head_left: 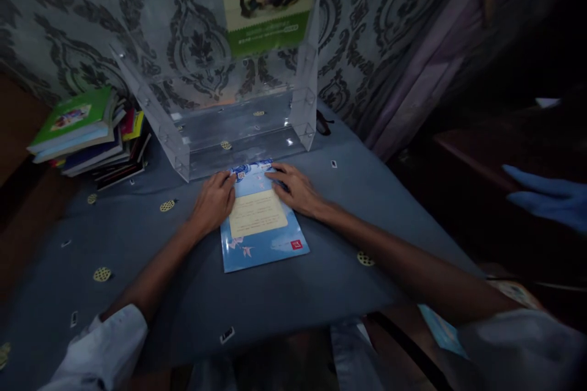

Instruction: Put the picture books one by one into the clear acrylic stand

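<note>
A blue book (257,250) with a cream text panel lies flat on the cloth-covered table, near the front of a clear plastic rack. My left hand (214,198) grips its upper left edge, thumb over the cover. On the opposite side, my right hand (296,189) holds the upper right edge, with its fingers bent onto the cover. The parts of the fingers along the book's edges are partly hidden.
The clear rack (305,95) stands against the patterned wall, and a green-and-cream book (270,36) is upright above its shelf. Several stacked books (87,125) sit at the left. A dark object (324,124) lies beside the rack. Bluish finger-like shapes (545,195) show at the right.
</note>
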Demonstrator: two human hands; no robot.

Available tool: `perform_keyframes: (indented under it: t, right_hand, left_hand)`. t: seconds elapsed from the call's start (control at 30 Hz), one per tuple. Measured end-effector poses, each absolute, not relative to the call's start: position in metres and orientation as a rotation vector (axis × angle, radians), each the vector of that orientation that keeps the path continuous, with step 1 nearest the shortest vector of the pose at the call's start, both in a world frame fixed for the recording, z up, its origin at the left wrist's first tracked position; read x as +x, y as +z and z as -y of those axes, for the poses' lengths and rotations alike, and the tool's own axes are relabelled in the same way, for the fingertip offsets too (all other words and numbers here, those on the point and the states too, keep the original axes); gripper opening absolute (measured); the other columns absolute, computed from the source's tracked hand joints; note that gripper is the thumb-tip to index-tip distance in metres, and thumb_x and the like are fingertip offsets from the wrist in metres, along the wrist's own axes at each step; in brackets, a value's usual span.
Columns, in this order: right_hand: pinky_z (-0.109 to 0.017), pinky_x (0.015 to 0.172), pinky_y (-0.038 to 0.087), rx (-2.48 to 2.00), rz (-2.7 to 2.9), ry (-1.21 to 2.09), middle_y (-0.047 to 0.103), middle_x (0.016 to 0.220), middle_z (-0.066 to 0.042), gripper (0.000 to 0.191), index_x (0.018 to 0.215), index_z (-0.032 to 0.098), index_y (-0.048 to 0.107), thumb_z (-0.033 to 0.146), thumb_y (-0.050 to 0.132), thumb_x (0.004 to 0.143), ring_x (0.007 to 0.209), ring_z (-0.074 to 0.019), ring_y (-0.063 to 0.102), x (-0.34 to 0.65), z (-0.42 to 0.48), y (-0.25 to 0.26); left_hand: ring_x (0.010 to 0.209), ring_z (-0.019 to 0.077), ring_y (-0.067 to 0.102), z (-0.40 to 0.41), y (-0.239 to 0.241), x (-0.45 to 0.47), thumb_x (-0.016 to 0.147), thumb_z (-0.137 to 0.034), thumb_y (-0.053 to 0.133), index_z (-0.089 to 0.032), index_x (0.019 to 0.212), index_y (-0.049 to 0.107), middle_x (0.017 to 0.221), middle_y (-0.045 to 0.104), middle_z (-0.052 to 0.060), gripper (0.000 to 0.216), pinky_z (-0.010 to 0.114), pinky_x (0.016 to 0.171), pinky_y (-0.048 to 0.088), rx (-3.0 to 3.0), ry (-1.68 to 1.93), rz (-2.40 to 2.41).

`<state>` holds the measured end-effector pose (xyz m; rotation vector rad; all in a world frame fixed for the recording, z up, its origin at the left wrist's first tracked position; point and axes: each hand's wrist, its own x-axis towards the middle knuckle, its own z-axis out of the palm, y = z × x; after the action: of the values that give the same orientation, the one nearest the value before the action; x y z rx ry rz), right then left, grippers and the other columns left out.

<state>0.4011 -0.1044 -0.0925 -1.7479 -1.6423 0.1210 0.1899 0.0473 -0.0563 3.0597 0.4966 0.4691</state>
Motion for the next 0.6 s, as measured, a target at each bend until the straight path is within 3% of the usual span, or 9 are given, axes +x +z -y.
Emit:
perform_keyframes:
  t: [0.13,0.3,0.47,0.6]
  right_hand:
    - [-0.051,0.103,0.051,-1.668,1.546,0.191,0.058,0.140,-0.016,0.041,0.129,0.018,0.066,0.020,0.046,0.093,0.126,-0.0286,0.059,0.407,0.103,-0.094]
    - [-0.051,0.111,0.044,-1.607,1.506,0.173,0.061,0.135,-0.012,0.046,0.137,0.022,0.057,0.020,0.043,0.093,0.128,-0.0257,0.057,0.408,0.101,-0.094]
    - [-0.047,0.110,0.046,-1.632,1.477,0.177,0.059,0.137,-0.012,0.049,0.142,0.022,0.050,0.022,0.041,0.094,0.124,-0.0244,0.058,0.407,0.100,-0.094]
    - [-0.047,0.108,0.047,-1.655,1.470,0.206,0.061,0.135,-0.010,0.048,0.143,0.024,0.049,0.022,0.040,0.096,0.122,-0.0244,0.058,0.408,0.102,-0.092]
  left_hand:
    - [0.119,0.0297,0.058,-0.046,-0.056,0.216,0.100,-0.020,0.038,-0.011,0.134,0.058,0.134,0.061,0.017,0.040,0.046,0.101,0.048,3.099,0.405,-0.338]
    - [0.117,0.0283,0.057,-0.041,-0.054,0.257,0.100,-0.021,0.038,-0.013,0.136,0.056,0.135,0.061,0.015,0.041,0.044,0.097,0.046,3.114,0.335,-0.159]
    - [0.115,0.0291,0.057,-0.041,-0.056,0.281,0.101,-0.024,0.036,-0.011,0.128,0.062,0.126,0.063,0.017,0.039,0.047,0.099,0.043,3.049,0.281,-0.051]
    - [0.125,0.0294,0.053,-0.045,-0.060,0.280,0.101,-0.025,0.036,-0.010,0.135,0.057,0.139,0.057,0.017,0.043,0.049,0.107,0.040,2.956,0.296,-0.017]
